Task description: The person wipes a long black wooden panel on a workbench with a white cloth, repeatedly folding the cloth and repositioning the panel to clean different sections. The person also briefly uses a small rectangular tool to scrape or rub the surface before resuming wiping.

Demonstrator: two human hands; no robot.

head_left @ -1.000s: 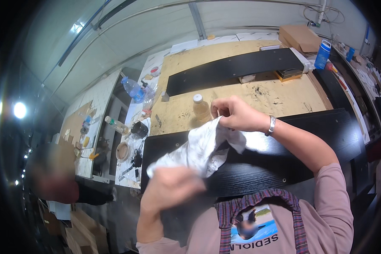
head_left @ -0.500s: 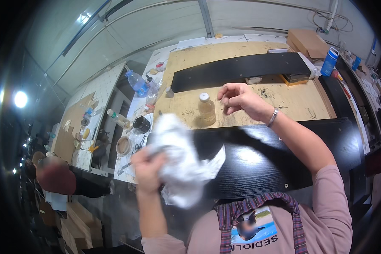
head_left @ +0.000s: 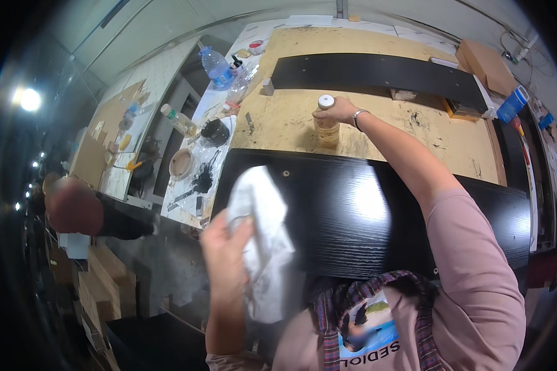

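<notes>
A crumpled white cloth [head_left: 263,238] hangs from my left hand [head_left: 228,247], whose thumb and fingers are closed on it. It is held over the near left part of a glossy black wood-grain panel [head_left: 346,216]. My right hand [head_left: 340,112] reaches past the panel and wraps round the upper part of a clear plastic bottle [head_left: 326,135]. The bottle has a white cap [head_left: 326,101] and holds a yellowish liquid. It stands upright on the tan board behind the panel, and my fingers partly hide its neck.
A second, curved black panel [head_left: 377,73] lies raised on blocks at the back. On the left side stand a large clear bottle [head_left: 216,67], a black cup [head_left: 215,132] and a round tub [head_left: 181,163]. A blue bottle [head_left: 512,104] is far right. Another person [head_left: 74,207] is at left.
My right hand has moved from beside the capped bottle onto it and closed round it. The cloth in my left hand has swung down and bunched narrower. The view has shifted.
</notes>
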